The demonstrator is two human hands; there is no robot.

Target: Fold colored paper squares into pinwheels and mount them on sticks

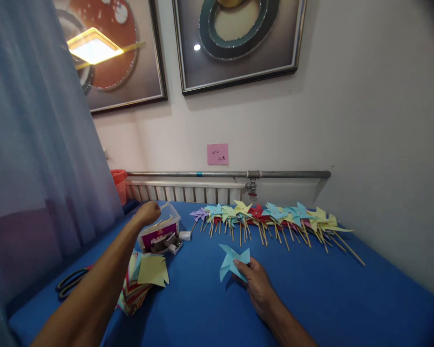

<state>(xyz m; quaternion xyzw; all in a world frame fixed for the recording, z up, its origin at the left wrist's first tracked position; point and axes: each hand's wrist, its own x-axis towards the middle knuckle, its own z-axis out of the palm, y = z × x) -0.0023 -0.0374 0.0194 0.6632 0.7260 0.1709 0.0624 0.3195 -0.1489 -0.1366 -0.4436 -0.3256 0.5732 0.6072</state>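
Note:
Pinched in my right hand (255,279) is a light blue paper pinwheel (229,260), its folded points spread out above the blue table. No stick shows on it. My left hand (148,213) reaches over a clear plastic box (175,219) with thin wooden sticks in it. One thin wooden stick (164,206) juts out to the right of its closed fingers. Small open boxes (173,243) with metal bits stand against the front of the plastic box. Near my left forearm lies a stack of cut coloured paper squares (154,271), a yellow-green one on top.
Finished pinwheels on sticks (258,213) lie in a row along the back of the blue table (210,308). Black-handled scissors (70,284) lie at the left. An orange basket (120,185), a curtain (50,135) and a radiator pipe (289,174) border the table.

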